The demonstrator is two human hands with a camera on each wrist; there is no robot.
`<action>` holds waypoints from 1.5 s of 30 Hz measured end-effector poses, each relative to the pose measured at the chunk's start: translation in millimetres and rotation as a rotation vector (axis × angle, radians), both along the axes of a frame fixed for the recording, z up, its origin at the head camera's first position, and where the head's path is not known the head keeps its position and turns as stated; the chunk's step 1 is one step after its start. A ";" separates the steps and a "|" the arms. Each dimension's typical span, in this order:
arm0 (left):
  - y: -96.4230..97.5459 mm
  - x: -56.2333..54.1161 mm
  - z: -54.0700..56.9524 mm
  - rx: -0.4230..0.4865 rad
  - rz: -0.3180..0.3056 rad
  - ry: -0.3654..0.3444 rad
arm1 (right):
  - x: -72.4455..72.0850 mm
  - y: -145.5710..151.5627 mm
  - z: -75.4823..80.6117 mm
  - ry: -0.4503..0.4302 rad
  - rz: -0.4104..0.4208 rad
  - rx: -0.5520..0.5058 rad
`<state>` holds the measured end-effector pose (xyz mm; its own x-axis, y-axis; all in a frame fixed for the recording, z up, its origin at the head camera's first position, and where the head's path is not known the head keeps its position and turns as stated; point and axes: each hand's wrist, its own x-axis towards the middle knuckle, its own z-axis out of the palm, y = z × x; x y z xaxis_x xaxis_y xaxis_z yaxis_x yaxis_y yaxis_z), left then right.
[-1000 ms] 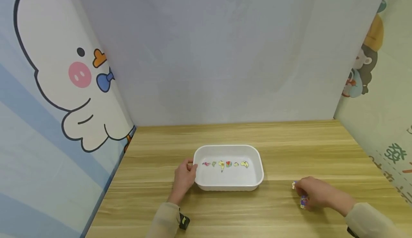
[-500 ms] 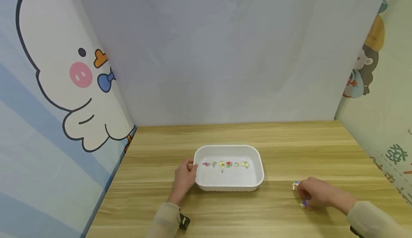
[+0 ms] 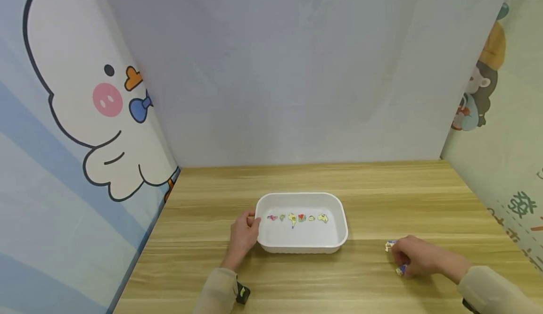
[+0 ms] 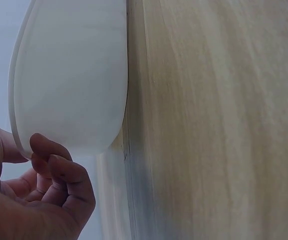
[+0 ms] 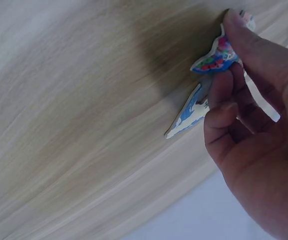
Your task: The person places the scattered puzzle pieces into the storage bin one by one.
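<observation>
In the head view my left hand (image 3: 244, 233) holds the left end of a white plastic tray (image 3: 297, 239). Its fingertips curl against the tray's outer wall (image 4: 69, 75) in the left wrist view. Over the table at the right, my right hand (image 3: 417, 256) pinches a flat, irregular, multicoloured puzzle piece (image 5: 218, 57) between thumb and fingers. A blue and white puzzle piece (image 5: 187, 116) lies close under those fingers, partly hidden by them. Inside the tray, several small coloured pieces, one of them a yellow piece (image 3: 292, 219), form a row across the floor.
The wood-grain table (image 3: 212, 182) carries the tray near its middle. A pale grey curtain (image 3: 275, 69) closes off the back. Printed cloths stand at both sides, the left one with a white cartoon duck (image 3: 72, 69).
The right hand has shifted slightly, so more of the blue and white piece shows and less of the pinched piece. The left hand and tray stay in place.
</observation>
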<state>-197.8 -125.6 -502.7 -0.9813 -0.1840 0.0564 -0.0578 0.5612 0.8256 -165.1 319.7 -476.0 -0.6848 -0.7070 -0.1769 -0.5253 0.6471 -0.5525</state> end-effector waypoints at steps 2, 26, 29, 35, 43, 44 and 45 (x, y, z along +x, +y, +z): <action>-0.3 0.4 -0.1 -0.002 -0.003 0.013 | 0.2 -1.0 0.5 0.006 0.005 -0.009; 0.1 4.0 2.7 0.034 -0.017 -0.003 | -49.7 -40.8 57.0 -0.088 0.005 -0.140; -0.6 2.6 3.2 0.021 -0.015 -0.002 | -58.6 -51.7 66.2 -0.022 -0.006 -0.131; -1.2 0.5 5.2 0.032 -0.020 0.007 | -71.5 -75.1 82.6 0.024 -0.014 -0.082; 0.5 2.4 1.7 0.039 -0.016 0.004 | -81.8 -104.2 91.0 0.060 -0.019 -0.043; 0.2 2.1 1.8 0.041 -0.012 0.009 | -83.5 -108.9 91.1 0.075 -0.019 -0.042; -0.3 1.7 2.4 0.042 -0.007 0.009 | -85.0 -114.2 91.1 0.082 -0.023 -0.044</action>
